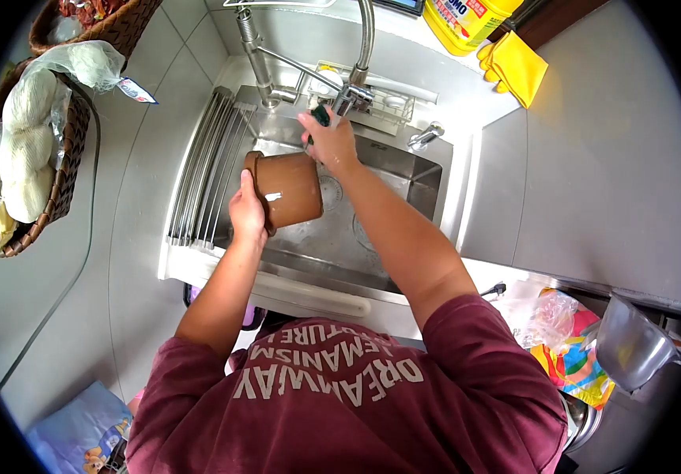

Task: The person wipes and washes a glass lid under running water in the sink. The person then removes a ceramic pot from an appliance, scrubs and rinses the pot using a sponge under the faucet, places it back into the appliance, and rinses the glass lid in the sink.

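Note:
My left hand [248, 209] grips the rim of a brown pot [289, 189], which is tilted on its side over the sink [277, 251]. The pot's opening faces left and its outer wall looks wet and shiny. Just beneath the faucet [354, 96], my right hand [331, 144] is closed on a dark green scouring pad [321, 115]. Only part of the pad shows between the fingers. This hand is above the pot's base, apart from its rim.
A roll-up drying rack [210, 166] covers the sink's left side. Behind the faucet is a wire caddy [392, 107]. A yellow detergent bottle [467, 22] and yellow rubber gloves [514, 67] lie at back right. Wicker baskets [71, 170] stand at left.

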Demonstrator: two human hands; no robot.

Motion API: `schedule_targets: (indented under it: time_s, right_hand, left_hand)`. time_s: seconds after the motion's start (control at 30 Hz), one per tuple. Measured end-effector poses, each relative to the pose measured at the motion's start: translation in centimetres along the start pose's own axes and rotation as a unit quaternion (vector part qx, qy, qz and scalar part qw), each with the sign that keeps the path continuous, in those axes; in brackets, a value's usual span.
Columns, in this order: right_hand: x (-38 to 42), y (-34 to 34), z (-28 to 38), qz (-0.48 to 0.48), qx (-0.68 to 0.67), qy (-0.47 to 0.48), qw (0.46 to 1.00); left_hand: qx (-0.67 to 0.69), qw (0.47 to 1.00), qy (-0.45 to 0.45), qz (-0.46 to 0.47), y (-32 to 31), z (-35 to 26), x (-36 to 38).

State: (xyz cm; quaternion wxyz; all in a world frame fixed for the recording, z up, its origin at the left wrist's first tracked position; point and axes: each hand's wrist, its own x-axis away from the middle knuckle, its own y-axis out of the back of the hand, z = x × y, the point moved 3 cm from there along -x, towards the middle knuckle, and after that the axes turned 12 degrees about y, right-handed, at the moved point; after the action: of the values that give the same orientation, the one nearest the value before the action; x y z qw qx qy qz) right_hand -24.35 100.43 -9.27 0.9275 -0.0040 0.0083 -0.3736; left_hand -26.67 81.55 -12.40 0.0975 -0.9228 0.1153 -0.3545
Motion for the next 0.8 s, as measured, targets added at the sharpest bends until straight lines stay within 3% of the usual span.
schedule_targets:
  time_s: [0.17, 0.3, 0.4, 0.47, 0.53, 0.6, 0.7, 0.77, 0.8]
  right_hand:
    - [-0.9, 0.5, -2.1, -0.004, 0.017, -0.095, 0.995]
    - [0.5, 2.0, -0.9, 0.169, 0.015, -0.146, 0.975]
    - [0.0, 7.2, 0.0, 0.143, 0.087, -0.147, 0.975]
    - [-1.6, 11.4, 1.6, 0.044, 0.101, -0.153, 0.982]
    - [-5.3, 14.4, 2.0, -0.007, 0.194, 0.025, 0.981]
    - [-9.7, 16.4, 0.4, -0.095, 0.153, 0.158, 0.971]
    - [-9.5, 16.6, 3.9, -0.165, 0.262, 0.293, 0.905]
    - [-5.4, 14.9, 4.5, -0.14, 0.225, 0.332, 0.905]
    - [-3.4, 13.9, 3.2, -0.094, 0.213, 0.249, 0.94]
  left_hand:
    - [-0.038, 0.999, 0.0, -0.013, 0.1, 0.3, -0.7]
    - [-0.015, 1.0, 0.012, -0.006, -1.2, 0.0, 0.1]
    - [-0.007, 1.0, 0.009, 0.006, -1.3, 1.0, -1.1]
    - [-0.012, 1.0, 0.012, 0.018, -2.0, 1.4, -1.3]
    - [-0.03, 0.999, 0.019, 0.019, -2.7, 1.7, -1.1]
    - [-0.038, 0.999, 0.025, 0.018, -3.7, 1.9, -0.7]
    - [-0.051, 0.998, 0.016, 0.014, -5.0, 1.7, -0.3]
    - [-0.058, 0.998, 0.003, 0.015, -5.1, 1.6, -0.6]
    - [-0.114, 0.992, -0.017, 0.045, -5.0, 1.4, -1.2]
